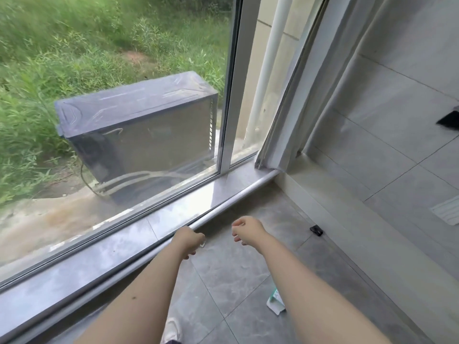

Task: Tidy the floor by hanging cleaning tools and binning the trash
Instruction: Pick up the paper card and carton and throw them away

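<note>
Beside the window sill (173,219), left hand (190,240) pinches a small scrap (203,244) — right hand (247,230) loosely curled, empty.

We look down on a grey stone-tile floor (236,276) running beyond the fingers to a glossy low sill (139,234). Above the sill stands a big window (111,83), daylight pouring through it. Outside we see tall grass (74,40) and a boxy grey outdoor unit (139,120). Right of the fingers rises a pale tiled wall (397,115).
</note>
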A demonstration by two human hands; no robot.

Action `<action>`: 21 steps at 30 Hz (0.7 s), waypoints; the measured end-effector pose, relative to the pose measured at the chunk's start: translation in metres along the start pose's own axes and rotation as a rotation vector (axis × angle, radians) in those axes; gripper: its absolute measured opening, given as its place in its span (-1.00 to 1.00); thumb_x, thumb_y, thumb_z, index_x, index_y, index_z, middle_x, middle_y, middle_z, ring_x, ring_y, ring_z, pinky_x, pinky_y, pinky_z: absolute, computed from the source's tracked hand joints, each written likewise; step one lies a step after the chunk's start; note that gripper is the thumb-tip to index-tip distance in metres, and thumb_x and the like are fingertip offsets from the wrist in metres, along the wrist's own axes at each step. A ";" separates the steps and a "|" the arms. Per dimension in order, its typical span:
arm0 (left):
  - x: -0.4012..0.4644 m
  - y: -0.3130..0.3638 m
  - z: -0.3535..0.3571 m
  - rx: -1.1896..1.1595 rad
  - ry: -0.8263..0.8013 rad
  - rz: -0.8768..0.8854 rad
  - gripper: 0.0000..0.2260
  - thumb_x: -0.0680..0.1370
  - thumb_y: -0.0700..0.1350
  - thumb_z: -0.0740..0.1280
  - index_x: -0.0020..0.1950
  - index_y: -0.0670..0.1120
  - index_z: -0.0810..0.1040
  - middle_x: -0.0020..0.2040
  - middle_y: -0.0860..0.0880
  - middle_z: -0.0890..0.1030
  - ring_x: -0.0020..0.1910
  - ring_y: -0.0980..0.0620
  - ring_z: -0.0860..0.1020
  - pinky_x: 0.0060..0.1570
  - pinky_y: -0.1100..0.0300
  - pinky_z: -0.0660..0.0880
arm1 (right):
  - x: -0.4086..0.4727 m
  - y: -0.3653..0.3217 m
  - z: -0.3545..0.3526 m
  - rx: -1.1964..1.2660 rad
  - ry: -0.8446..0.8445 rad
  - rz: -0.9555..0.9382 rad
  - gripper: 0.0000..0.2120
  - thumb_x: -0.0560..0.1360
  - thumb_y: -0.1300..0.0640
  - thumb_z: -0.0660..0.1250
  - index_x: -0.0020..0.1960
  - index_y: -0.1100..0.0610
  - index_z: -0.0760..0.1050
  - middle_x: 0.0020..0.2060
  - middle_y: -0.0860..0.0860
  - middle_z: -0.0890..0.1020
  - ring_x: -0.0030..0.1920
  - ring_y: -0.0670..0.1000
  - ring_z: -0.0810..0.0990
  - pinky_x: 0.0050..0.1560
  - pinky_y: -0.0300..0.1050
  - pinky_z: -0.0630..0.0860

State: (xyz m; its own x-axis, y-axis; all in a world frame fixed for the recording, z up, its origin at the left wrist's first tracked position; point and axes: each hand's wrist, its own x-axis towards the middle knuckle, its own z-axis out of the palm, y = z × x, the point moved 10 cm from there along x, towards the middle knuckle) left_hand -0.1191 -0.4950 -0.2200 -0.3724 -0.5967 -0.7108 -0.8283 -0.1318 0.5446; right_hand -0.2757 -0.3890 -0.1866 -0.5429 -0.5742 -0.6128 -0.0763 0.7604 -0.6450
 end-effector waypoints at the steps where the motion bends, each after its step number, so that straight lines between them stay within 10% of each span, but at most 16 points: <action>1: 0.022 -0.002 -0.008 -0.001 -0.001 -0.008 -0.89 0.49 -0.14 0.29 -0.15 -0.18 0.47 -0.19 -0.15 0.53 -0.30 -0.11 0.52 -0.39 0.27 0.36 | 0.021 -0.009 0.009 0.012 -0.009 0.003 -0.88 0.51 0.26 0.17 -0.09 0.12 0.46 -0.16 0.13 0.55 -0.20 0.08 0.54 -0.37 -0.24 0.39; 7: 0.112 -0.007 -0.028 0.000 0.007 -0.029 -0.69 0.52 -0.23 0.21 -0.43 -0.07 0.47 -0.62 0.05 0.51 -0.41 -0.06 0.47 -0.42 0.28 0.39 | 0.101 -0.015 0.050 0.041 -0.038 0.042 -0.86 0.51 0.28 0.16 -0.14 0.12 0.45 -0.17 0.11 0.53 -0.22 0.08 0.52 -0.37 -0.24 0.38; 12: 0.181 -0.014 -0.008 0.006 -0.008 -0.021 -0.87 0.52 -0.18 0.24 -0.20 -0.20 0.47 -0.21 -0.19 0.50 -0.23 -0.11 0.49 -0.23 0.16 0.38 | 0.162 0.012 0.069 0.084 -0.041 0.085 -0.89 0.52 0.27 0.17 -0.06 0.15 0.45 -0.12 0.10 0.52 -0.24 0.06 0.52 -0.41 -0.30 0.34; 21: 0.336 -0.092 0.086 -0.059 -0.007 -0.054 -0.68 0.50 -0.16 0.23 -0.44 -0.09 0.26 -0.46 -0.08 0.35 -0.34 -0.08 0.43 -0.51 0.33 0.26 | 0.312 0.110 0.129 0.020 -0.072 0.065 -0.75 0.48 0.29 0.17 -0.33 0.05 0.41 -0.22 0.08 0.54 -0.18 0.05 0.53 -0.37 -0.33 0.35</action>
State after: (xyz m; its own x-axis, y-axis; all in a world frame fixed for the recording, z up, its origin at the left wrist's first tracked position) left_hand -0.2041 -0.6150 -0.5472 -0.3310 -0.5820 -0.7428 -0.8213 -0.2100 0.5305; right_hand -0.3458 -0.5235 -0.5077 -0.4846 -0.5450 -0.6842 -0.0258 0.7908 -0.6116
